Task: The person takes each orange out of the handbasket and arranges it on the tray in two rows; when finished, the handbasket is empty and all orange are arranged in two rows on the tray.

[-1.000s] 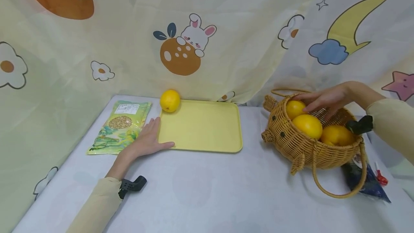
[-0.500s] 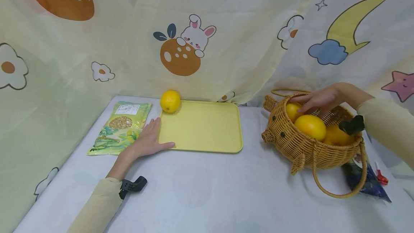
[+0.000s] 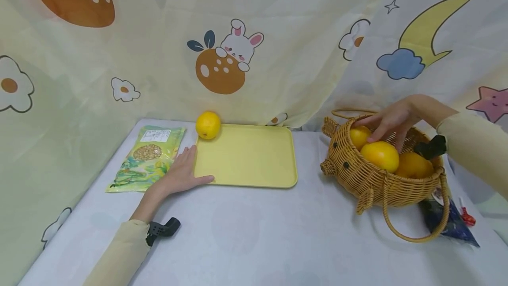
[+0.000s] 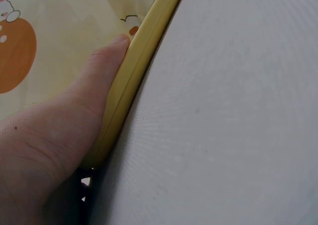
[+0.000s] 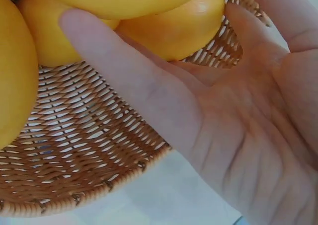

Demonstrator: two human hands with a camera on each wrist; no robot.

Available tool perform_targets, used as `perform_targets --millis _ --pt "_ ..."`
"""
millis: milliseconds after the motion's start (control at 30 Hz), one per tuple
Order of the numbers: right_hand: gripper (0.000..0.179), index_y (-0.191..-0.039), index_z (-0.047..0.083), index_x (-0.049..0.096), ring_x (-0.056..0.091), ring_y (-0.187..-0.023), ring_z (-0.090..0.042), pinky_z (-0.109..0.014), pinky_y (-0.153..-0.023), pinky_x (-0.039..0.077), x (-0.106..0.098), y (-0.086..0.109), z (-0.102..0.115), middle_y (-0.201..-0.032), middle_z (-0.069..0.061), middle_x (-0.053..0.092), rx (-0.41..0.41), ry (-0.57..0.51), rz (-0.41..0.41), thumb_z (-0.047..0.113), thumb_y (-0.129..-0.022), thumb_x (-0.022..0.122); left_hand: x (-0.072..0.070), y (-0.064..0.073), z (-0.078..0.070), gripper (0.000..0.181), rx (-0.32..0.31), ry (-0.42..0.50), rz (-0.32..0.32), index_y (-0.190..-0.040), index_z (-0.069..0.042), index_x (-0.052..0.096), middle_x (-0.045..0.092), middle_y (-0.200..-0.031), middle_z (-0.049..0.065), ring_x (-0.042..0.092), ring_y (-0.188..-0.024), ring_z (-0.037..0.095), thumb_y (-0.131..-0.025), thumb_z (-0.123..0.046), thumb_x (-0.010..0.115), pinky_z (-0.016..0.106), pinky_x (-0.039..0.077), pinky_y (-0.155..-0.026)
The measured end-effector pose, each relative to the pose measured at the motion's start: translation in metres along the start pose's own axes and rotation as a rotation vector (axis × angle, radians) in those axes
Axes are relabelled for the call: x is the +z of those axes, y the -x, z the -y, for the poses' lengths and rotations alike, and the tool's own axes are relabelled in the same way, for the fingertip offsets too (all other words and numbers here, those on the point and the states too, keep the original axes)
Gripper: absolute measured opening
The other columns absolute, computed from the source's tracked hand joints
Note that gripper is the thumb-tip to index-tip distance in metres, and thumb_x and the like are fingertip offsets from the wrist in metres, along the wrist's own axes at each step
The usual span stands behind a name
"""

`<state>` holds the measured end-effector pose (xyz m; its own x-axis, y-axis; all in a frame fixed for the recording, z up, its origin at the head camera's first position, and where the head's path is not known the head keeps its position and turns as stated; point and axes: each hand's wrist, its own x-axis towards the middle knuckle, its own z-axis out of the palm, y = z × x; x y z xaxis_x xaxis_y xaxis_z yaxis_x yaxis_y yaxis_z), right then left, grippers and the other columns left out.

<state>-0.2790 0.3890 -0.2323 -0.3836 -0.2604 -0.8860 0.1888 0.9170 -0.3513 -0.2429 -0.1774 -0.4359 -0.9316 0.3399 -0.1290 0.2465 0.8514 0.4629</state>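
My left hand (image 3: 184, 173) lies with spread fingers along the left edge of the yellow tray (image 3: 254, 156), thumb at its front-left corner. The thumb (image 4: 94, 86) rests along the tray's rim in the left wrist view. One orange (image 3: 208, 125) sits at the tray's back-left corner. On the right, my right hand (image 3: 393, 118) reaches into a pig-shaped wicker basket (image 3: 355, 175), its fingers on and between oranges. A rear orange (image 3: 359, 137) is partly covered by them; a larger orange (image 3: 380, 156) lies in front. In the right wrist view, one outstretched digit touches fruit.
A green-yellow bag of grains (image 3: 148, 158) lies left of the tray, beside my left hand. Another orange (image 3: 414, 165) is in the basket's right part. Behind the basket's looped handle (image 3: 416, 239) lies a dark plastic packet (image 3: 456, 224). A printed curtain (image 3: 301, 47) hangs behind the table.
My right hand has shifted slightly leftward and deeper among the fruit. The front orange in the basket has shifted slightly right. My left hand and the tray stay put.
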Motion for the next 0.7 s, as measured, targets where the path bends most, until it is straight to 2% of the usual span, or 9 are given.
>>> perform_targets --millis 100,267,333,467,700 --pt "0.077 -0.157 0.019 0.004 0.053 -0.118 -0.028 -0.044 -0.09 0.058 -0.001 0.006 0.004 -0.157 -0.033 0.002 0.001 -0.01 0.042 0.032 -0.1 0.053 0.0 -0.001 0.0 0.13 0.002 0.0 -0.002 -0.154 0.001 -0.005 -0.005 -0.163 0.022 -0.002 -0.151 0.041 -0.074 -0.079 0.058 0.057 0.004 -0.123" --pt "0.056 -0.151 0.02 0.033 0.052 -0.121 -0.024 -0.042 -0.088 0.058 0.003 0.007 0.008 -0.155 -0.021 0.026 0.016 -0.037 0.107 0.03 -0.1 0.053 -0.001 -0.002 0.002 0.13 0.005 0.0 -0.01 -0.154 0.001 -0.005 -0.005 -0.163 0.022 -0.002 -0.151 0.041 -0.074 -0.08 0.057 0.057 0.005 -0.123" --pt "0.052 -0.149 0.019 0.039 0.053 -0.121 -0.024 -0.042 -0.087 0.059 0.006 0.005 0.008 -0.153 -0.017 0.033 0.022 -0.038 0.123 0.031 -0.1 0.053 -0.001 -0.002 0.002 0.13 0.006 -0.002 -0.008 -0.154 0.001 -0.005 -0.004 -0.163 0.022 -0.002 -0.151 0.041 -0.074 -0.08 0.057 0.057 0.004 -0.123" --pt "0.056 -0.15 0.015 0.037 0.053 -0.122 -0.026 -0.044 -0.085 0.059 0.012 -0.001 0.009 -0.15 -0.016 0.038 0.033 -0.035 0.138 0.032 -0.1 0.053 0.001 -0.001 0.002 0.131 0.004 -0.002 0.0 -0.154 0.001 -0.005 -0.004 -0.163 0.022 -0.002 -0.151 0.04 -0.073 -0.081 0.057 0.058 0.004 -0.122" --pt "0.07 -0.153 0.007 0.023 0.057 -0.116 -0.03 -0.051 -0.086 0.058 0.021 -0.009 0.01 -0.143 -0.016 0.041 0.05 -0.07 0.13 0.032 -0.097 0.057 0.002 -0.001 0.002 0.13 0.002 0.001 -0.001 -0.154 0.001 -0.004 -0.004 -0.163 0.022 -0.002 -0.151 0.04 -0.074 -0.08 0.057 0.058 0.004 -0.122"
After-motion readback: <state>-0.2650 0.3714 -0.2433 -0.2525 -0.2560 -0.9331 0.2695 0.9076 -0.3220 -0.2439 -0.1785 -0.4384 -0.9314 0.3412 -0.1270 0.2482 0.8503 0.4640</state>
